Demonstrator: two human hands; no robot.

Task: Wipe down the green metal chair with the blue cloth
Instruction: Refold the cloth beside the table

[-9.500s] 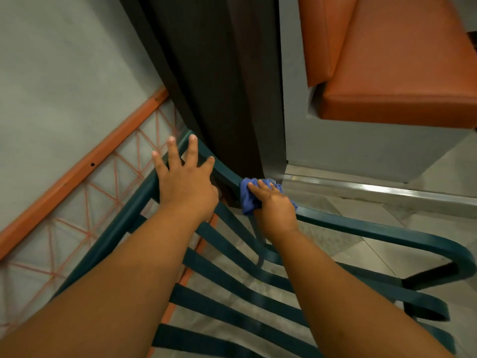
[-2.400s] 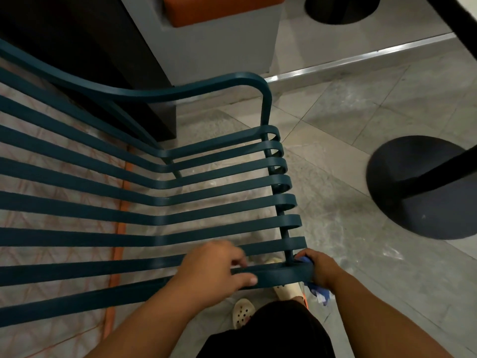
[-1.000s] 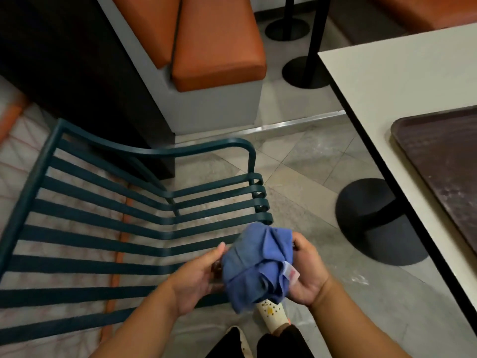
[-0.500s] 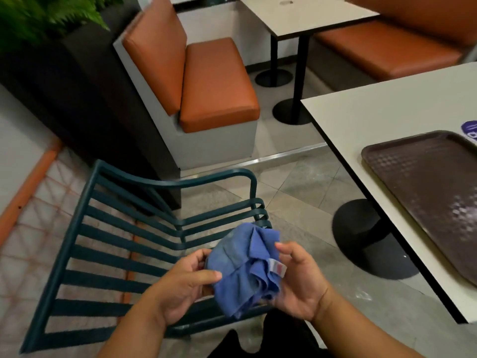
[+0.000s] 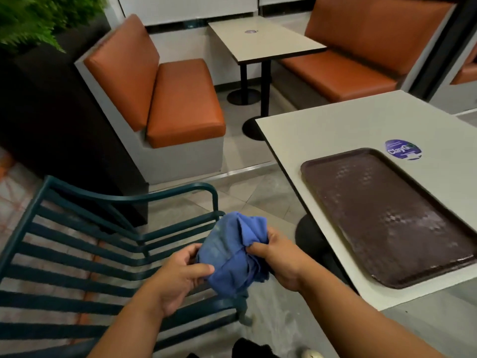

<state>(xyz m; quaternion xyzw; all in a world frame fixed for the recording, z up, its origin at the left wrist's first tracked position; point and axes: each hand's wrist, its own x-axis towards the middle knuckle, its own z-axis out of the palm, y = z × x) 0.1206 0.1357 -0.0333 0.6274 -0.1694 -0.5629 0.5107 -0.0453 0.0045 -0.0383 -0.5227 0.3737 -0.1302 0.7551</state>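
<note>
Colours we see around the chair and table

We see a dark teal-green slatted chair [image 5: 85,257] and a blue cloth [image 5: 232,257], faintly soiled pale on one fold. The booth seats [image 5: 180,104] wear burnt orange cushions on light grey bases. Our near table [image 5: 361,125] is cream with a black edge, carrying a dark brown tray [image 5: 387,218] embossed with a fine diamond grid and a purple round sticker [image 5: 402,149] lettered white. The floor [image 5: 258,197] is mottled grey tile; the wall panel [image 5: 15,202] at left shows orange lines crossing on pale ground. Green fern fronds [image 5: 31,16] top a black planter.
</note>
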